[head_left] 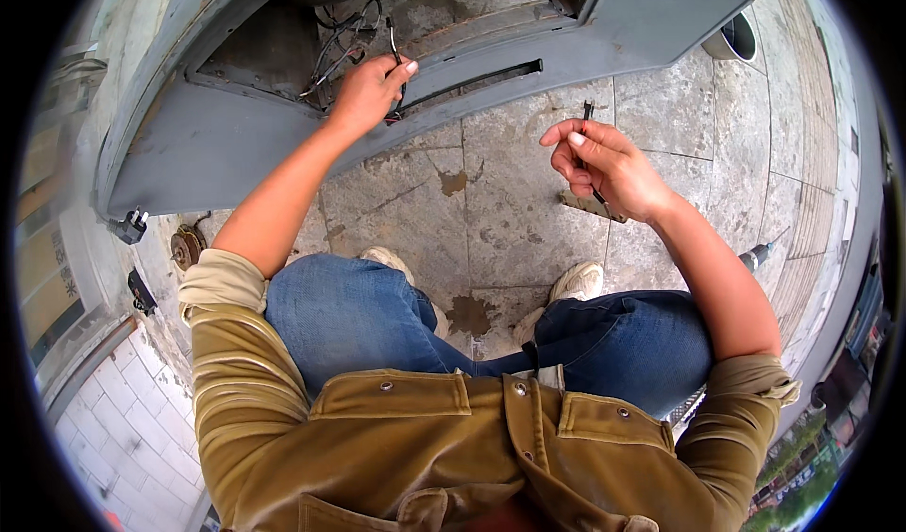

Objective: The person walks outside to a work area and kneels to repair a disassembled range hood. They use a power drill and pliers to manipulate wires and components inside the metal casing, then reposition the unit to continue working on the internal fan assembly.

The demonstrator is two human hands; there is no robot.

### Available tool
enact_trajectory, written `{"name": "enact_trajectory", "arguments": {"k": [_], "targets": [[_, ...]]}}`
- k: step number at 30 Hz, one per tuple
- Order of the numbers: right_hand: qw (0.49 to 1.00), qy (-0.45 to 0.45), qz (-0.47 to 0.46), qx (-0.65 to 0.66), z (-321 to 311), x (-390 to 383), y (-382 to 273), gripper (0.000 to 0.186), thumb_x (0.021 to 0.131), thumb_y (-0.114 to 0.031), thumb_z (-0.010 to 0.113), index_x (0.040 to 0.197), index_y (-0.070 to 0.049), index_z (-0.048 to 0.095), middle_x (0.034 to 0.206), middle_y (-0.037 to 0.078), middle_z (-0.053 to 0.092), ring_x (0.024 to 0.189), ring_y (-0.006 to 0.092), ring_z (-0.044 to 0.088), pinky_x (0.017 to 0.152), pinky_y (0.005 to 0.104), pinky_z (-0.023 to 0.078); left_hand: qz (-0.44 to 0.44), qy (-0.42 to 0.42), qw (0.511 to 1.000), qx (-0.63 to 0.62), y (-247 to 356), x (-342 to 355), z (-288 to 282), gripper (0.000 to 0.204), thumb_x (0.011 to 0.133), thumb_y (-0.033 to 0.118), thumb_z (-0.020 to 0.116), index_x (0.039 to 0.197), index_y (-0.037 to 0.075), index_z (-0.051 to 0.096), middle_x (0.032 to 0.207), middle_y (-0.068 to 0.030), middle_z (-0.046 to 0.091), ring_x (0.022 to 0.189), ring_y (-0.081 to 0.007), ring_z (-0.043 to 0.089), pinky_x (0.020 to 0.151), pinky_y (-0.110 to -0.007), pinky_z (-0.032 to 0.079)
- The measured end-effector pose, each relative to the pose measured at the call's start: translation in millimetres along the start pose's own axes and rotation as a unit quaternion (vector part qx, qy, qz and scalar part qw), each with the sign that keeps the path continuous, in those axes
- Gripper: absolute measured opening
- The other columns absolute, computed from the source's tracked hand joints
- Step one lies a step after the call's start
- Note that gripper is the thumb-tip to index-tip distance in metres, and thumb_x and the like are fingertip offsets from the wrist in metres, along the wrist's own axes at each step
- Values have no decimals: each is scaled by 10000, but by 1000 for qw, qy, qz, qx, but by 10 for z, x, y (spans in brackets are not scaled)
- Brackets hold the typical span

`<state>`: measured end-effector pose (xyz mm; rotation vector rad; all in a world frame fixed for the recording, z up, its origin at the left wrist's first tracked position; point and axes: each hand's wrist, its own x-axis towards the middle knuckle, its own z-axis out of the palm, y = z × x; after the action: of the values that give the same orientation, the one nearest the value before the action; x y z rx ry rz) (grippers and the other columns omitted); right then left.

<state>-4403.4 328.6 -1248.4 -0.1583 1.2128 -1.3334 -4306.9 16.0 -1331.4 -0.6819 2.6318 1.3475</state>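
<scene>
My left hand [373, 93] is closed around a black cable [392, 39], whose end sticks up past the fingers. It is at the opening of a grey metal housing [491, 60], beside a long narrow slot. Behind the hand a bundle of loose wires [338, 46] hangs in the opening. Out to the right, over the floor, my right hand [609, 166] pinches a thin black piece [588, 110] with a small wider tip. Its lower end shows below the fingers; whether it is a tool or a cable end I cannot tell.
On the stone floor [510, 192], a flat brown strip [592, 206] lies under my right hand. A pale round container [734, 39] stands far right, and a power tool [757, 254] nearer. At the left are a black plug [129, 227] and a round rusty part [187, 247].
</scene>
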Motion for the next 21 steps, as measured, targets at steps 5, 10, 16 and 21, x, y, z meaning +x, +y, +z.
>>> {"name": "enact_trajectory", "arguments": {"k": [5, 10, 16, 21], "targets": [[999, 41, 18, 29, 59, 184, 50, 213, 986, -177, 405, 1068, -28, 535, 763, -13, 459, 602, 61, 342, 544, 214, 340, 13, -128, 990, -62, 44, -170, 71, 310, 940, 306, 539, 897, 14, 632, 714, -5, 576, 583, -66, 536, 550, -225, 428], [992, 121, 43, -12, 456, 703, 193, 170, 956, -128, 464, 1050, -31, 567, 815, -2, 526, 593, 53, 396, 530, 211, 376, -1, -175, 971, -160, 43, -252, 91, 311, 938, 322, 544, 938, 20, 616, 847, -24, 610, 650, -92, 601, 586, -235, 470], [980, 184, -65, 44, 766, 1204, 493, 284, 962, -133, 457, 1193, 13, 533, 887, 16, 563, 588, 68, 474, 505, 226, 399, -51, -185, 936, -295, 68, -231, 110, 262, 926, 297, 572, 959, 39, 540, 854, -49, 611, 683, -117, 627, 596, -256, 489], [990, 121, -49, 62, 920, 1285, 595, 225, 966, -143, 454, 1107, -2, 558, 700, -7, 536, 570, 71, 480, 500, 227, 391, -47, -154, 965, -208, -64, -234, 144, 234, 893, 237, 630, 819, 36, 535, 834, -41, 588, 626, -114, 580, 560, -264, 469]]}}
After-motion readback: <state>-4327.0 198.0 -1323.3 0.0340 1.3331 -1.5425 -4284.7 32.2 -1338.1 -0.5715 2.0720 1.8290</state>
